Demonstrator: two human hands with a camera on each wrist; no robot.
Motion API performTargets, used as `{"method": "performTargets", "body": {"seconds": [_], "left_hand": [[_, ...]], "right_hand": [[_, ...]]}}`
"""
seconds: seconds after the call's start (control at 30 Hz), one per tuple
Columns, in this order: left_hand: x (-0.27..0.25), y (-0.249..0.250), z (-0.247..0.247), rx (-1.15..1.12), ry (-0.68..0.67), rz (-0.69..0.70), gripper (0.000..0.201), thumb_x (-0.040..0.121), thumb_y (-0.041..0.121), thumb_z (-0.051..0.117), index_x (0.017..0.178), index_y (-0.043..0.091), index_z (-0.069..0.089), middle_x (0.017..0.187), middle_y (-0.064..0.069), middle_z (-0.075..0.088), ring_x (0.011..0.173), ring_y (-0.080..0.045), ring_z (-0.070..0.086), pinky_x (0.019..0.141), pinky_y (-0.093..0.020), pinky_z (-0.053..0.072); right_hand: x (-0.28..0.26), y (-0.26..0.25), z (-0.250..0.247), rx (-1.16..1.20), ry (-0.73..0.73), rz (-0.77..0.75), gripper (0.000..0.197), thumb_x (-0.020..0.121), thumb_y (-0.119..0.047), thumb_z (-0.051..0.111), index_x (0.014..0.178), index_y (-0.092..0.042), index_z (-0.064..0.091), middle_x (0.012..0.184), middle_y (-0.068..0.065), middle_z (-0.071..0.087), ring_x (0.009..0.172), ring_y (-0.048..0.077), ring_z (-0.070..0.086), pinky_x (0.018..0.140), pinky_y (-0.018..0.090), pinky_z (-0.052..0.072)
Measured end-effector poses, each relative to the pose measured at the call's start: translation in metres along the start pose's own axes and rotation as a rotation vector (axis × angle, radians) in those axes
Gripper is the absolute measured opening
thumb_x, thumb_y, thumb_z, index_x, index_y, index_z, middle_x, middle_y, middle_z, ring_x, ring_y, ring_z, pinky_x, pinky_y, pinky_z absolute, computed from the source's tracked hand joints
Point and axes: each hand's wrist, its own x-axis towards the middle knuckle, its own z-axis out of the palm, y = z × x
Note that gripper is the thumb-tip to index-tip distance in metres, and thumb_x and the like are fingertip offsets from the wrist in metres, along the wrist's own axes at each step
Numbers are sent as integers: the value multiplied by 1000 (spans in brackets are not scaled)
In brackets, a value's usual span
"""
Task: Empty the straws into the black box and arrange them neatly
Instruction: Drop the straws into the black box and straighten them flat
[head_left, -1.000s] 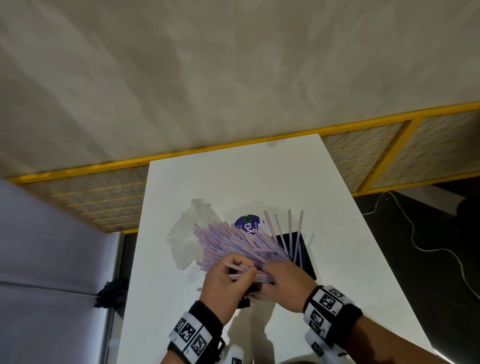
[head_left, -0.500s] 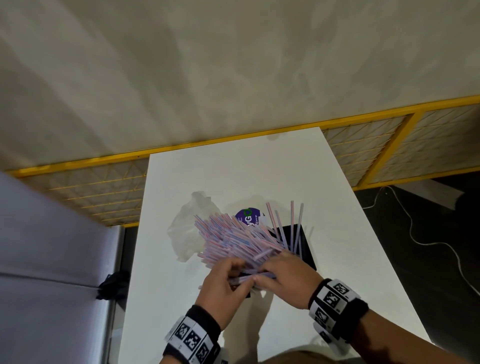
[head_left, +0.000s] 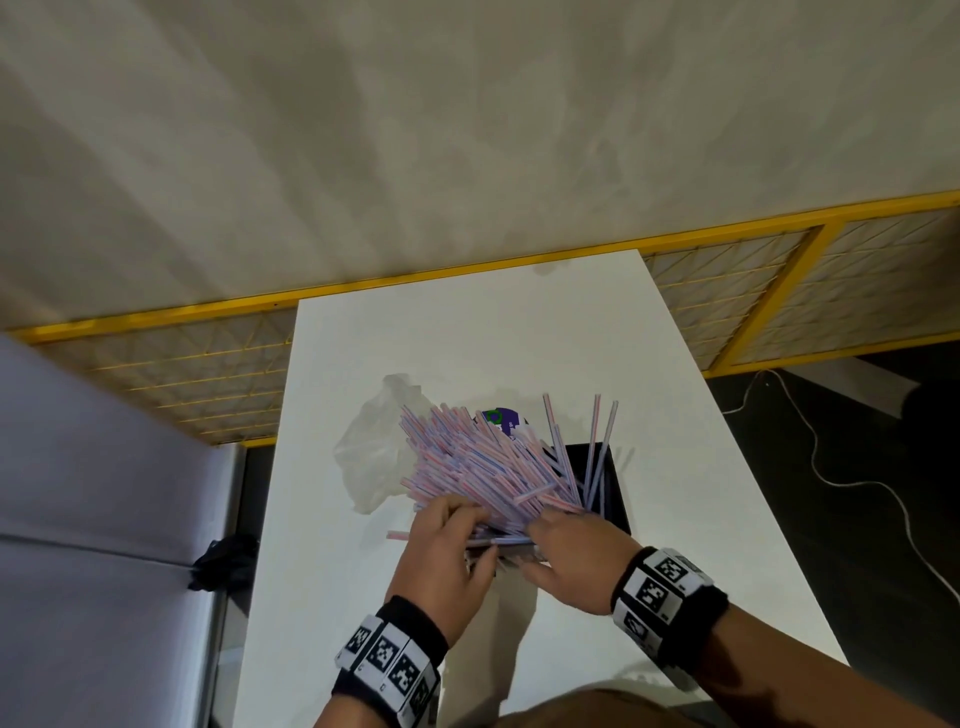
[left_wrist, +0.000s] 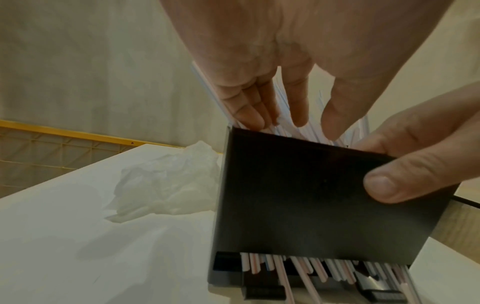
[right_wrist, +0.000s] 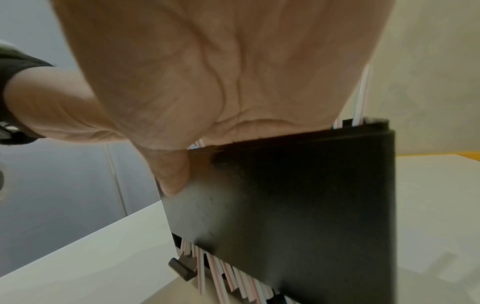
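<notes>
A thick bundle of pink-and-blue striped straws (head_left: 478, 462) stands in the black box (head_left: 608, 483) and leans out to the left; a few stand upright at its right. My left hand (head_left: 457, 514) lies with straight fingers (left_wrist: 249, 115) against the straws at the box's rim. At the near wall of the box (left_wrist: 311, 205) is my right hand (head_left: 545, 530), its thumb (left_wrist: 381, 185) on the outside and fingers over the rim. Straw ends (left_wrist: 298, 267) poke from the slot at the box's base. One loose straw (head_left: 397, 534) lies on the table.
A crumpled clear plastic bag (head_left: 369, 452) lies left of the box on the white table (head_left: 467, 338), with a purple label (head_left: 498, 418) behind the straws. A yellow mesh fence (head_left: 727, 291) runs behind the table. A grey panel (head_left: 104, 519) stands left; a cable (head_left: 831, 478) lies right.
My left hand has let go of the few straws it pinched and now lies flat against the bundle. The right hand stays at the box's near wall.
</notes>
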Motion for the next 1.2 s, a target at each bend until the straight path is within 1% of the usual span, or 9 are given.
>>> {"method": "performTargets", "body": {"seconds": [0.13,0.23,0.33,0.53,0.67,0.8,1.0,1.1,1.2], "left_hand": [[-4,0,1,9,-32,4,36,86,32,69,121,23,65,120,10,51,112,-4,50,98,-18,44],[-2,1,2,71,-96,49,19,96,31,61,112,26,69,107,8,58,101,-11,54,90,-25,46],[1,3,3,197,-189,67,24,104,32,45,111,28,68,102,6,63,96,-17,56,86,-32,44],[6,14,7,351,-225,-59,21,102,25,41,92,25,60,98,2,68,93,-22,58,71,-29,32],[11,16,9,354,-228,-142,23,102,25,43,96,22,66,98,1,69,93,-22,60,75,-31,43],[11,14,11,380,-265,-145,25,103,28,39,93,24,61,101,2,68,96,-23,58,78,-34,43],[10,10,14,469,-389,-187,38,107,43,28,114,29,63,116,2,57,111,-28,50,91,-37,43],[12,9,12,477,-437,-108,40,108,39,25,108,26,63,109,3,61,109,-25,52,93,-36,41],[14,11,7,453,-432,-72,40,107,36,27,95,24,63,87,6,52,91,-23,51,83,-33,35]], "right_hand": [[5,1,-7,-8,-55,-18,42,99,-50,47,117,-15,60,120,8,63,110,29,60,91,39,50],[12,-2,-11,-14,-124,10,39,97,-47,50,111,-13,62,114,10,65,104,31,62,87,41,53],[18,-3,-12,-5,-196,33,39,93,-48,53,107,-13,63,109,12,67,101,32,64,84,39,54],[26,-3,-16,2,-294,74,41,90,-49,59,107,-12,64,107,12,67,98,31,63,82,36,52],[28,-4,-17,-34,-311,92,31,90,-47,60,98,-18,59,97,8,65,90,29,62,83,36,54],[26,-3,-21,-82,-261,59,44,93,-54,55,115,-17,60,103,9,66,97,29,62,80,32,46],[17,-2,-35,-83,-131,1,30,87,-52,59,93,-23,56,100,0,67,95,24,62,81,34,40],[13,-2,-33,-57,-162,11,34,90,-50,56,103,-20,65,102,3,70,96,27,64,91,37,46],[10,0,-26,20,-245,39,41,91,-54,54,108,-18,60,109,7,68,99,29,64,85,37,51]]}}
